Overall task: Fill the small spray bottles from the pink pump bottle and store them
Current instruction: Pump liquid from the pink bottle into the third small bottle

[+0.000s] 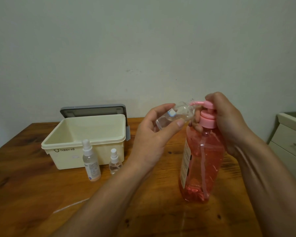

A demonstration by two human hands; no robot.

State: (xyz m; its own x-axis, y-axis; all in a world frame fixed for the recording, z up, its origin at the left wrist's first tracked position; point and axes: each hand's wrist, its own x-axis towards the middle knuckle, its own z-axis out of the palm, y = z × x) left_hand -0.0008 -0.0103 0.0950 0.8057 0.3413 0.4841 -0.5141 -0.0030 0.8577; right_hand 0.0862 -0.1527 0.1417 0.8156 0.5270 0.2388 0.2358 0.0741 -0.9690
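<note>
Left hand (152,139) holds small bottle (174,116) at spout (196,102); right hand (229,127) grips pink pump bottle (203,159). I should press slowly, keeping the mouth aligned.

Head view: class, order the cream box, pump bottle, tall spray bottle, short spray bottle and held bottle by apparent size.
1. cream box
2. pump bottle
3. tall spray bottle
4. short spray bottle and held bottle: unsure, the held one is nearer.
</note>
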